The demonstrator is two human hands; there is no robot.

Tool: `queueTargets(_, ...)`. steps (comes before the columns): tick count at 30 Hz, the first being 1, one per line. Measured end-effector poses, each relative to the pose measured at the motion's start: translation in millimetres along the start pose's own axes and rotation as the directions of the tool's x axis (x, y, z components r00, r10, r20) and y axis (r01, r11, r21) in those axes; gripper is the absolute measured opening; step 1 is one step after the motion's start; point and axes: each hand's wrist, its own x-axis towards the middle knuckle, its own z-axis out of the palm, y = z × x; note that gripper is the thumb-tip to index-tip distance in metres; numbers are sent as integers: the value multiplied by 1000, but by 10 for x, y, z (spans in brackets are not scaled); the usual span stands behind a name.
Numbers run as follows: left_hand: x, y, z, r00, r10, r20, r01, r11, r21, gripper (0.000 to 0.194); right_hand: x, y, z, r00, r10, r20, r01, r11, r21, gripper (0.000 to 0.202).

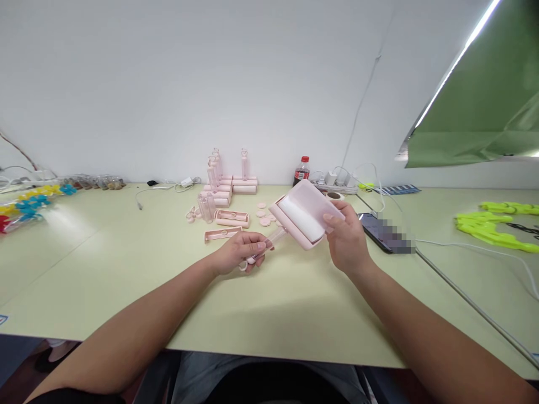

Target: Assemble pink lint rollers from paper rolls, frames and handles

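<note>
Left hand (241, 251): curled; handle (278, 233) is gripped, likely for support.
Right hand (348, 240): pinched; cover (311, 197) is held, likely exposing roll (300, 220).

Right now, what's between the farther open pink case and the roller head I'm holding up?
In the head view, several round pink discs lie between the farther case and the roller head.

The table (84, 275) (pale green) bears pink trays (232, 223), a phone (379, 231).
</note>
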Motion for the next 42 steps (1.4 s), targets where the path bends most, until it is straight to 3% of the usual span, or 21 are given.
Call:
queueTargets(6, 7, -2, 2, 1000, 25, -6, -25, 999, 25, 47, -13, 24, -34, 996, -39, 78, 50, 988, -144, 42)
queueTargets(12, -1, 15, 3, 999, 31, -18, -30, 999, 43, 50, -23, 5, -16, 987, 47, 152, -25, 989, -143, 47)
queueTargets(20, 3, 40, 13, 998, -16, -61, 21, 996, 85, 48, -60, 9, 10, 947, 79, 313, 41, 932, -359, 48)
queueTargets(23, -26, 116, 14, 995, -19, -99, 23, 999, 47, 50, -111, 5, 83, 944, 177, 280, -102, 960, -261, 52)
queueTargets(26, -101, 246, -36, 998, 19, -65, -22, 999, -33, 67, -159, 3, 165, 931, 305, 201, -293, 952, -85, 49)
queueTargets(29, -194, 402, -102, 991, 135, -13, -135, 990, 35, 64, -172, 18, 206, 874, 444, 200, -459, 888, 35, 31)
queueTargets(32, -222, 595, -113, 959, 238, -156, -188, 941, 280, 45, -166, 44, 217, 809, 526, 263, -568, 815, 116, 25)
queueTargets(35, -96, 854, -115, 891, 303, -338, -142, 893, 426, 34, -170, 56, 230, 789, 531, 307, -593, 790, 155, 28)
queueTargets(39, 346, 1192, -312, 835, 286, -470, -37, 881, 471, 24, -209, 79, 258, 788, 542, 292, -586, 805, 88, 33)
queueTargets(42, 764, 1286, -581, 785, 220, -579, 80, 891, 448, 25, -264, 129, 275, 770, 565, 297, -590, 807, -6, 37)
